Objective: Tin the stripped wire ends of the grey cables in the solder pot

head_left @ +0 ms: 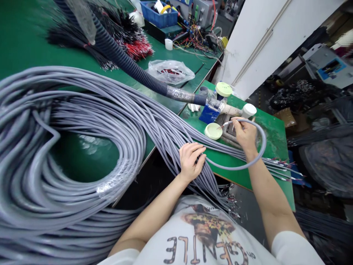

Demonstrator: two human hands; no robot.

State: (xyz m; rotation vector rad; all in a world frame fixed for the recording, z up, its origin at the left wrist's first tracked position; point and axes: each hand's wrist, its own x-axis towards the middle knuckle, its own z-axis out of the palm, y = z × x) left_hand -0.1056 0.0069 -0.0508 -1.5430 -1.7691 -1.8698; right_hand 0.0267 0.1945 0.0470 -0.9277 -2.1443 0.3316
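My right hand pinches one grey cable close to its stripped end. The fine bare wires at its tip hang over the rim of a pale cream round dish. From there the grey cable loops over my right wrist and back toward my left hand. That hand lies on the bundle of grey cables, its fingers curled and its thumb beside the looped cable where it meets the bundle. Part of the left grip is hidden. Several cable ends with bared coloured wires lie beneath my right forearm.
A large coil of grey cable fills the left side. The ribbed dark hose crosses above the table to a blue box. Nearby stand a white-lidded jar and a yellow-lidded jar. A plastic bag lies behind.
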